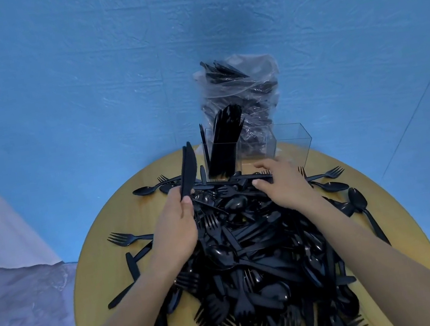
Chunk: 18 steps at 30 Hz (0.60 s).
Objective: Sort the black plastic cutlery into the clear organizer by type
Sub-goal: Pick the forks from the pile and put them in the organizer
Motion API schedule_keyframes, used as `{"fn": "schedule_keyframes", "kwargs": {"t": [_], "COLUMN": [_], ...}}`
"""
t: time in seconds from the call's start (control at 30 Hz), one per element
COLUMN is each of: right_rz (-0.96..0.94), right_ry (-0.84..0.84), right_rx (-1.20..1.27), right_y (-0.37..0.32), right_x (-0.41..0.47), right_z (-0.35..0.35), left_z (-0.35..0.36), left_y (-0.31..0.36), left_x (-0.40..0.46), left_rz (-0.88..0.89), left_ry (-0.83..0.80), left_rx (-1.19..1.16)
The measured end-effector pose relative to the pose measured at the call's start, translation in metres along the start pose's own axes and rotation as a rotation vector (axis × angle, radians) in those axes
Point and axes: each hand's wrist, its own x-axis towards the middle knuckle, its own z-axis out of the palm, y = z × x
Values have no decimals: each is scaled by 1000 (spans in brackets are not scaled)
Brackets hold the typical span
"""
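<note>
Head view is the only angle here, looking down on a round wooden table (106,269) buried under a big pile of black cutlery (254,253): forks, spoons and knives all tangled together, glossy and thin. The left hand (176,229) grips a couple of knives (188,168) by the handles, blades pointing up. The right hand (282,182) reaches into the far edge of the pile; looks like it's pinching another piece, but I can't really tell. The clear organizer (288,140) sits at the back edge, its left compartment already stuffed with upright pieces and the right one looking empty. A plastic bag (242,93) of more cutlery stands behind it.

Main risk I'd guess: the organizer is light, so a bump tips it over.
</note>
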Motion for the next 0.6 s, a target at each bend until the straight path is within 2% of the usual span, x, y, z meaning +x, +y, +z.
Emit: {"fn": "schedule_keyframes", "kwargs": {"t": [0.23,0.6], "right_rz": [-45,-306], "right_ry": [-250,-240], "right_rx": [-193,-11], "right_y": [-14,-40], "right_x": [9,-20], "right_z": [19,30], "left_z": [3,7], "left_y": [-21,-20], "left_x": [4,5], "left_rz": [2,66], "left_ry": [6,53], "left_rx": [52,110]}}
